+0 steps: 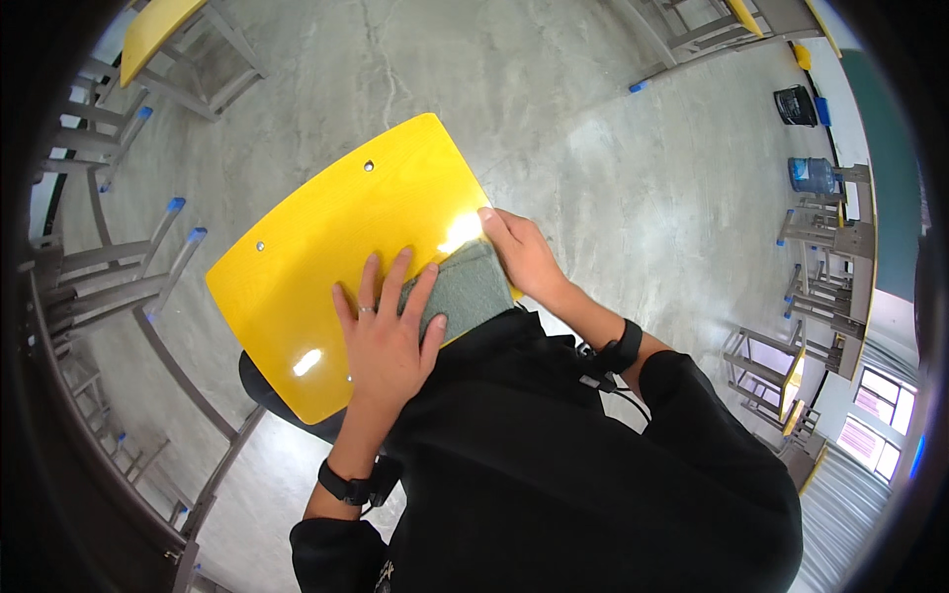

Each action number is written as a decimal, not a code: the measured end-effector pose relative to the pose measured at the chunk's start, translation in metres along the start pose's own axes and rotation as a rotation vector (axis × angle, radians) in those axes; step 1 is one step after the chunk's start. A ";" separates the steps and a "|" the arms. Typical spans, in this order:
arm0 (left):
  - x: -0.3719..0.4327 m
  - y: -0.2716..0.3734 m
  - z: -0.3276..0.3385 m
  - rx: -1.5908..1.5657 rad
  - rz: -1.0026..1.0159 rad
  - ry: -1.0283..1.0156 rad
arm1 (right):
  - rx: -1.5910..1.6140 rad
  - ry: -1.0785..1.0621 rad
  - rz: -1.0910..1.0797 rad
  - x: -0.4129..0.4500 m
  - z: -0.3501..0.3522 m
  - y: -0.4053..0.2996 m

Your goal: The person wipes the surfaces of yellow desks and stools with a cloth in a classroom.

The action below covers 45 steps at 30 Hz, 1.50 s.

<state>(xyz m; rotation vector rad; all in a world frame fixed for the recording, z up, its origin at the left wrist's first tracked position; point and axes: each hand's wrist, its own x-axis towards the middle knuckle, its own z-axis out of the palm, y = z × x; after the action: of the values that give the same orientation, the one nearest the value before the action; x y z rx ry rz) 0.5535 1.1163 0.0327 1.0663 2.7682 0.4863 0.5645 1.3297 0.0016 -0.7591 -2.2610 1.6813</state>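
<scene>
A yellow wood-grain seat panel (319,244) with rounded corners and metal bolt heads lies at a slant before my body. Across its lower right part is a folded grey-green cloth (474,293). My left hand (389,337), a ring on one finger, lies palm down with fingers spread, partly over the cloth's left end and partly over the bare panel. At the panel's right edge, my right hand (525,252) grips with the thumb on top, touching the cloth's upper right corner; its other fingers are mostly hidden. What supports the panel underneath is hidden.
Grey-framed stools and chairs, one with a yellow top (159,33), stand at the left and upper left. Along the right wall are a black bucket (795,106), a blue water jug (811,175) and a stool (767,367). A dark desk edge (96,437) curves along the lower left.
</scene>
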 end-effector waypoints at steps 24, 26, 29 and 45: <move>0.005 0.011 0.005 -0.009 -0.069 0.024 | -0.180 -0.415 0.065 0.082 0.025 0.004; 0.010 0.013 0.006 -0.023 -0.070 0.061 | -0.199 -0.435 -0.001 0.106 0.030 -0.005; 0.009 0.012 0.011 -0.047 -0.069 0.078 | -0.195 -0.492 -0.015 0.126 0.036 -0.002; 0.008 0.011 0.015 -0.339 -0.207 0.339 | -0.517 -0.787 -1.037 0.016 -0.013 -0.059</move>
<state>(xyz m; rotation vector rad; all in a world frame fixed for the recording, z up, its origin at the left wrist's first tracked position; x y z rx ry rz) 0.5582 1.1336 0.0222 0.6632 2.8763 1.1482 0.5410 1.3361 0.0593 1.0885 -2.7602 0.9161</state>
